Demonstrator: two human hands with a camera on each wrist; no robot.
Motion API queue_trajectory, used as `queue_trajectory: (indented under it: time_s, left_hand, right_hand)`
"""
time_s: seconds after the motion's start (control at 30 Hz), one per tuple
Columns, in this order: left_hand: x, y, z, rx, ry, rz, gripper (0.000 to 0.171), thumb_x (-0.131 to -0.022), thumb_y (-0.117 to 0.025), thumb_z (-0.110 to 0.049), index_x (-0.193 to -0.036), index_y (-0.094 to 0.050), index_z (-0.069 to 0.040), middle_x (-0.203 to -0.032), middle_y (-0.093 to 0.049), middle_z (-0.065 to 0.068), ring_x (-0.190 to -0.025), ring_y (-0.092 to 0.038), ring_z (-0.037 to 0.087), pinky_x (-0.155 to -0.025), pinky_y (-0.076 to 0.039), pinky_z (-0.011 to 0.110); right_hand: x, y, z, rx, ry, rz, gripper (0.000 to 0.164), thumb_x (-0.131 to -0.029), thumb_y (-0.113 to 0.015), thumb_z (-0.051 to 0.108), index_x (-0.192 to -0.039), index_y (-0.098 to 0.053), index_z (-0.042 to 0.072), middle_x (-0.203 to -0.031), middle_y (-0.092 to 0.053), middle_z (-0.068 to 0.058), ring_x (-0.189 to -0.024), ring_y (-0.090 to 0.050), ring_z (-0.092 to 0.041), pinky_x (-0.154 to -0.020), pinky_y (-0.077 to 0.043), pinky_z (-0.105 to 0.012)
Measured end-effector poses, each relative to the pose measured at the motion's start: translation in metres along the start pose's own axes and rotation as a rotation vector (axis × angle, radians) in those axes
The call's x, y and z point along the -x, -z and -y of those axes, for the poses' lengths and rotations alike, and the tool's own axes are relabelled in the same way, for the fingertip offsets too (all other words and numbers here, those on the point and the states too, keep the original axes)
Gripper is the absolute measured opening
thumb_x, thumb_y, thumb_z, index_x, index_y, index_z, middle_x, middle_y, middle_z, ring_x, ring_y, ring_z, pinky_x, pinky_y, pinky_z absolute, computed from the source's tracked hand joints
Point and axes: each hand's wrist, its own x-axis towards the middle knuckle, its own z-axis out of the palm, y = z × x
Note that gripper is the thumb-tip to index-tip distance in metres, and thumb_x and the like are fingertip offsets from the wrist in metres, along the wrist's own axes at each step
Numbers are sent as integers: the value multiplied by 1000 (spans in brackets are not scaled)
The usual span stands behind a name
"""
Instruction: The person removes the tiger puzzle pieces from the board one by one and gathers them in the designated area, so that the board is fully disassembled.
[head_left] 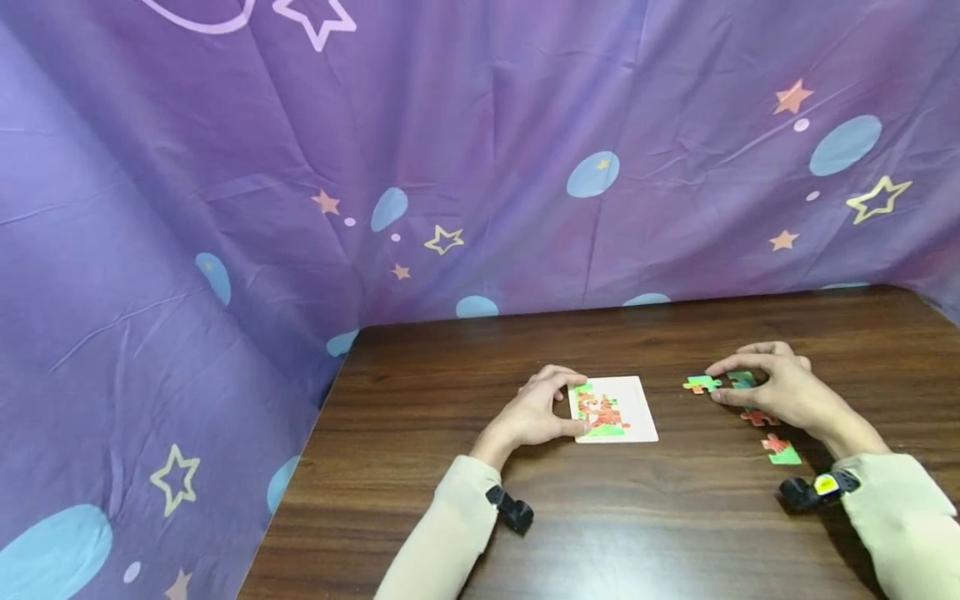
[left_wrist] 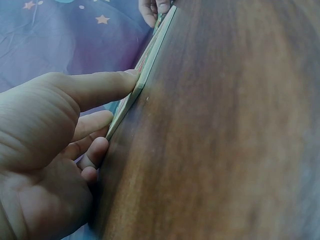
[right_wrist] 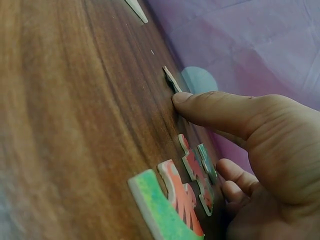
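Observation:
A white square puzzle board (head_left: 636, 408) lies on the table, its left part filled with joined orange and green pieces. My left hand (head_left: 534, 410) holds the board by its left side, thumb on the near edge and fingers at the far left corner. In the left wrist view, the left thumb (left_wrist: 107, 89) rests on the board's rim (left_wrist: 150, 62). To the right of the board, my right hand (head_left: 780, 392) pinches a green and orange puzzle piece (head_left: 702, 384) between thumb and fingers. In the right wrist view, that piece (right_wrist: 172, 79) shows edge-on and is partly hidden by the thumb.
Several loose puzzle pieces lie by the right hand: a green and orange piece (head_left: 782, 450) nearest, a red one (head_left: 759, 417) and a green one (head_left: 741, 379) partly behind the hand. A purple patterned curtain (head_left: 510, 167) hangs behind the brown wooden table (head_left: 450, 358).

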Motion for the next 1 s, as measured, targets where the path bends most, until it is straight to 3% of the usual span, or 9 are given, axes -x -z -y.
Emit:
queue_trajectory:
  time_s: [0.3, 1.0]
  left_hand:
    - [-5, 2, -3, -12, -4, 4, 73, -94, -90, -33, -160, -60, -21, -159, -55, -4, -122, -55, 7, -114, -40, 37]
    - [0, 1, 0, -10, -2, 0, 72, -94, -90, -33, -158, -61, -18, -156, -57, -1, -120, -55, 7, -112, -42, 36]
  right_hand:
    - [0, 5, 0, 5, -18, -12, 47, -94, -93, 35, -130, -81, 9, -155, -41, -38, -140, -24, -55, -100, -17, -72]
    - [-1, 0, 2, 35, -7, 2, 44, -94, -92, 31, -130, -81, 8, -152, -48, -37, -138, -30, -53, -100, -18, -69]
